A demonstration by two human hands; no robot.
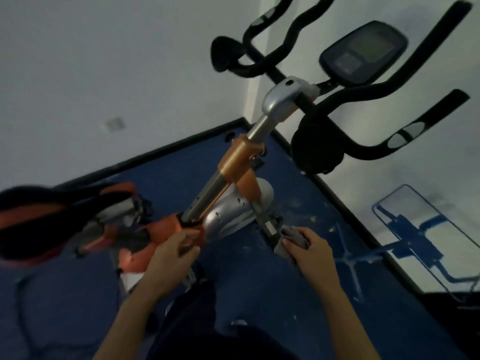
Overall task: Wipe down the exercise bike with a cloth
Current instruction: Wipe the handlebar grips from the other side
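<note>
2 hands on the bike (228, 214); right hand (309, 252) holds crumpled grey cloth (292, 236).

Both bare forearms reach forward and up from the bottom of the view, the left hand (174, 252) with fingers curled in a grip around the orange frame (166, 233), the right hand (306, 249) set apart to its right, fingers curled over a bunched grey cloth (292, 236).
</note>
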